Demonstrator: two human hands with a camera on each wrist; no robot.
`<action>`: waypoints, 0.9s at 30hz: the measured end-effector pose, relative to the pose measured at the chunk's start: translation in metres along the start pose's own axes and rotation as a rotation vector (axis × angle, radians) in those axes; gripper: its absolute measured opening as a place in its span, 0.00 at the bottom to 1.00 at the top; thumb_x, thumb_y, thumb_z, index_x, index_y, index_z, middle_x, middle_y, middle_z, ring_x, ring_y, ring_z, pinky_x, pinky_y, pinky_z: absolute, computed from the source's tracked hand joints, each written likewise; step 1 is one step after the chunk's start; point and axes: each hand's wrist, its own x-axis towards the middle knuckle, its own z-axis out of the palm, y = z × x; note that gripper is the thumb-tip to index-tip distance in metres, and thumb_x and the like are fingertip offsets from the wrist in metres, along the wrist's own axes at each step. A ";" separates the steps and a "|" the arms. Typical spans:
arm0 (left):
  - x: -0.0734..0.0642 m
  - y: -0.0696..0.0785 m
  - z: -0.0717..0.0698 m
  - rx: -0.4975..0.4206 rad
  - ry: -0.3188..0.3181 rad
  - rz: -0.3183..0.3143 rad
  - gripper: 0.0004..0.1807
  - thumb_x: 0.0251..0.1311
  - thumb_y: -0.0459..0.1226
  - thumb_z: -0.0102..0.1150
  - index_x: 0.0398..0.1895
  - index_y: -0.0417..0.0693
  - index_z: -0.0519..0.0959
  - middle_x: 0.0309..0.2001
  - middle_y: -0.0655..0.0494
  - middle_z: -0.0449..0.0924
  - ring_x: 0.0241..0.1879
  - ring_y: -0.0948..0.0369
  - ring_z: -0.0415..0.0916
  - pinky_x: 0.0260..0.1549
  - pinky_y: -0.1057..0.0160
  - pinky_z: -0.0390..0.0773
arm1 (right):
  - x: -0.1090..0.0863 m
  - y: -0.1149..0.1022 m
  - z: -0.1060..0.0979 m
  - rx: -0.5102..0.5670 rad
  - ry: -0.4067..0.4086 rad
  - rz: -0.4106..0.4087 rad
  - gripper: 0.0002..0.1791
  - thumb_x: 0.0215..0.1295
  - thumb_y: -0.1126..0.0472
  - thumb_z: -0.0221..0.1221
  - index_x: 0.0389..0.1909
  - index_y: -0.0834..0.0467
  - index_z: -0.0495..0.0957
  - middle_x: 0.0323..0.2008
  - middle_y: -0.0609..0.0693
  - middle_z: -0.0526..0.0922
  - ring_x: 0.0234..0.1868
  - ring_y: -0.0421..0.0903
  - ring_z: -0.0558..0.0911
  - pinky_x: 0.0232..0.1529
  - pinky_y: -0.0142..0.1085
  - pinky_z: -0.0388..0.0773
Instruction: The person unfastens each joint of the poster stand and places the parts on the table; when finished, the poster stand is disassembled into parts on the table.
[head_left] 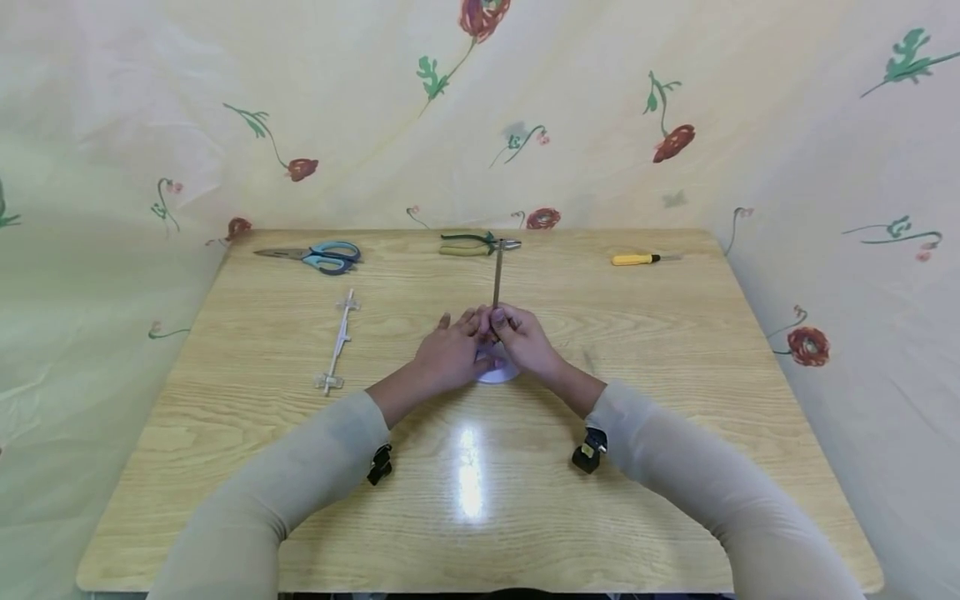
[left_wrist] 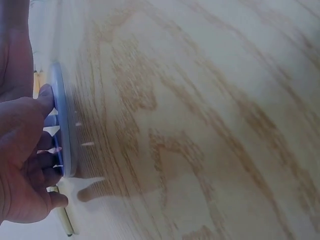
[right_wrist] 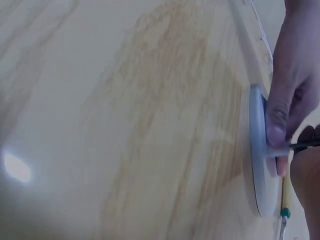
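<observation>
Near the middle of the table a round white base (head_left: pixel 495 374) lies flat, with a short stem (right_wrist: pixel 278 152) rising from its centre. My left hand (head_left: pixel 447 354) holds this base down, thumb on the near side and fingertips on the far side of the stem. Between thumb and fingers, my right hand (head_left: pixel 528 342) pinches a slim dark rod (head_left: pixel 498 275) that points away from me. In the right wrist view the rod's near end is right at the stem. The fingers of both hands meet over the base and partly hide it.
Along the back edge lie blue-handled scissors (head_left: pixel 330 257), green-and-yellow pliers (head_left: pixel 467 248) and a yellow screwdriver (head_left: pixel 637 259). The rod's far tip overlaps the pliers in the head view. Left of my hands lies a thin white bar (head_left: pixel 339 343) with clear end pieces. Floral cloth hangs behind.
</observation>
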 end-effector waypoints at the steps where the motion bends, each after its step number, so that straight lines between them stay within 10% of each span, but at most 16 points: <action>1: 0.000 0.001 0.000 0.003 0.003 -0.002 0.52 0.79 0.69 0.48 0.92 0.49 0.47 0.91 0.49 0.44 0.91 0.48 0.45 0.87 0.34 0.50 | 0.000 0.000 0.003 0.025 0.008 0.003 0.31 0.86 0.49 0.45 0.40 0.77 0.75 0.40 0.61 0.83 0.48 0.49 0.83 0.54 0.30 0.81; 17: 0.007 0.004 0.011 0.040 -0.018 -0.018 0.47 0.82 0.60 0.53 0.91 0.48 0.50 0.92 0.48 0.43 0.91 0.45 0.44 0.86 0.31 0.51 | 0.003 0.005 0.024 -0.043 0.194 -0.019 0.26 0.91 0.62 0.40 0.34 0.78 0.70 0.29 0.63 0.73 0.33 0.47 0.73 0.40 0.28 0.72; 27: -0.008 0.020 -0.015 0.085 -0.064 -0.027 0.43 0.86 0.56 0.48 0.90 0.43 0.49 0.92 0.46 0.41 0.91 0.45 0.44 0.89 0.39 0.51 | 0.003 0.002 0.023 -0.074 0.179 0.027 0.36 0.84 0.42 0.39 0.29 0.72 0.68 0.28 0.62 0.74 0.33 0.49 0.75 0.42 0.31 0.74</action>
